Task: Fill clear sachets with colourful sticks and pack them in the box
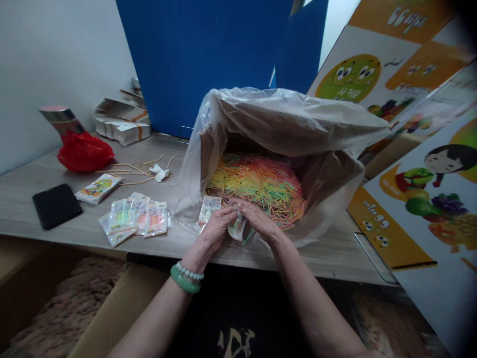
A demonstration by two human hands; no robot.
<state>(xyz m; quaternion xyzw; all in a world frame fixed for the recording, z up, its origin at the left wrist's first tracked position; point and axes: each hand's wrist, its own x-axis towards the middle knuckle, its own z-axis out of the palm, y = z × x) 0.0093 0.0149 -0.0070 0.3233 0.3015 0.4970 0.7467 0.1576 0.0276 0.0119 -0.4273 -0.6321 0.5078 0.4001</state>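
Observation:
My left hand (pixel 216 229) and my right hand (pixel 258 217) meet at the front rim of an open cardboard box (pixel 208 149) lined with a clear plastic bag (pixel 283 114). Together they hold a small clear packet (pixel 237 228) with a few coloured sticks in it. A heap of thin coloured sticks (pixel 261 184) in yellow, green, pink and orange fills the box just behind my hands. Another small printed packet (pixel 209 208) leans against the bag by my left hand.
Several filled packets (pixel 136 219) lie on the wooden table (pixel 74 228) to the left, beside a black wallet (pixel 56 205), a red plastic bag (pixel 85 151) and stacked printed cards (pixel 122 124). A blue board (pixel 208 54) stands behind; printed cartons (pixel 417 149) crowd the right.

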